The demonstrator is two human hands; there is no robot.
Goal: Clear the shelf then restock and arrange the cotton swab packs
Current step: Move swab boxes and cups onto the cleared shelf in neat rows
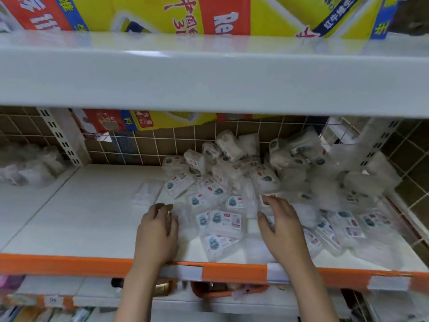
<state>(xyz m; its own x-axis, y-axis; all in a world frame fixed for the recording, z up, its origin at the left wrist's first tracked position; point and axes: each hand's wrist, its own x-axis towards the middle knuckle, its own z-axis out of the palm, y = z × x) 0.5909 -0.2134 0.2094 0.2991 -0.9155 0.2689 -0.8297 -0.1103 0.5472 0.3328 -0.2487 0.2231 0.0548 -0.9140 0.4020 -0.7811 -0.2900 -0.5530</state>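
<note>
A loose heap of clear cotton swab packs (246, 182) with white and pink labels covers the right half of the white shelf (81, 205). My left hand (157, 231) lies at the heap's left edge, fingers curved, touching the nearest packs. My right hand (281, 226) rests on top of the packs near the heap's middle, fingers spread and bent. One flat pack (224, 220) lies between the two hands. A single clear pack (146, 191) lies apart on the shelf to the left of the heap. Neither hand plainly grips a pack.
An orange shelf edge (69, 263) with white label strips runs along the front. A white shelf (209, 77) hangs close overhead, carrying yellow and red cartons (176, 15). Bagged goods (27, 166) sit at the far left. The lower shelf holds bottles (162, 288) and an orange basket (222, 290).
</note>
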